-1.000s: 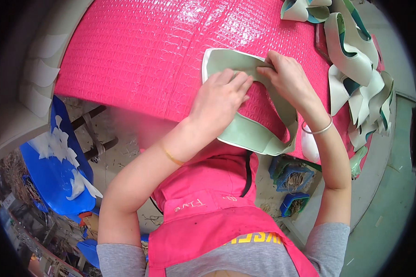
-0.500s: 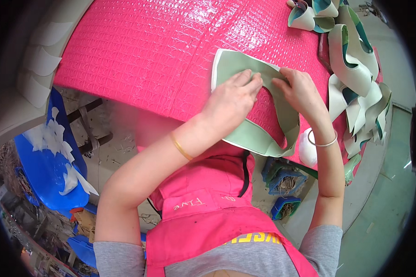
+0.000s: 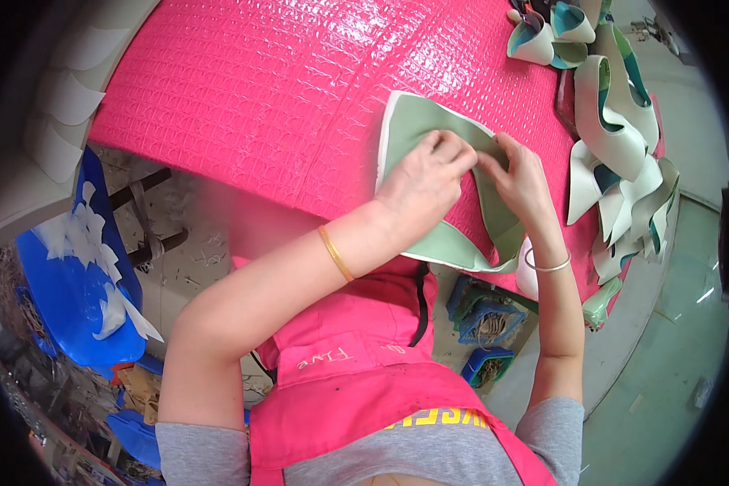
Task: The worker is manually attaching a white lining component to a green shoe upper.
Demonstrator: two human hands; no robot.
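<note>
A person's left hand (image 3: 419, 185) and right hand (image 3: 520, 180) press down together on a pale green curved cut piece (image 3: 449, 243) lying flat on the glossy pink tabletop (image 3: 259, 89), fingers bent and pinching its upper band near the middle. The piece looks thin, light and pliable, likely to flop if lifted by one end; its broad strap seems the safest hold. A heap of similar green and white pieces (image 3: 616, 154) sits just to the right.
</note>
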